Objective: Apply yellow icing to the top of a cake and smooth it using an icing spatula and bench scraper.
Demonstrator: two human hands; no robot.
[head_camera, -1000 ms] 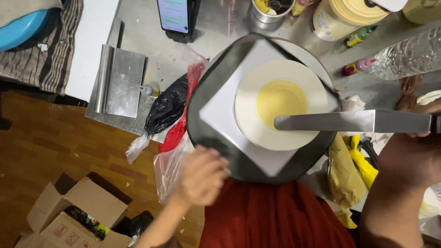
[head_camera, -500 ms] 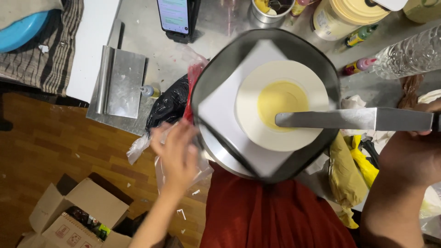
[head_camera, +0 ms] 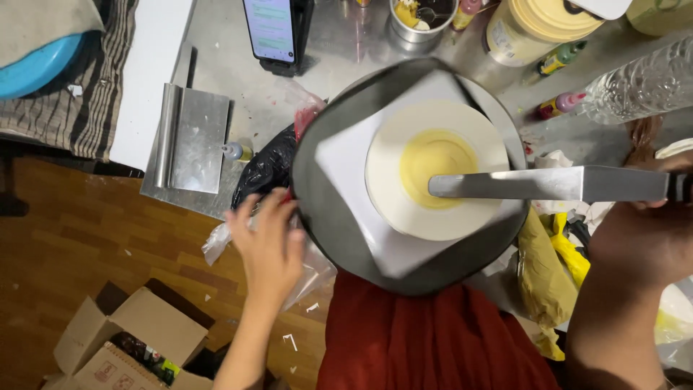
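Your left hand (head_camera: 268,245) rests with loosely spread fingers on the left rim of the dark round turntable (head_camera: 325,217), grasping nothing. Your right hand (head_camera: 650,231) is clenched on the handle of a long metal spatula (head_camera: 534,184), its blade tip lying on the yellow cream in the middle of the white cake (head_camera: 437,170). The cake sits on a white square board (head_camera: 346,159) atop the turntable, on the steel desk (head_camera: 231,58).
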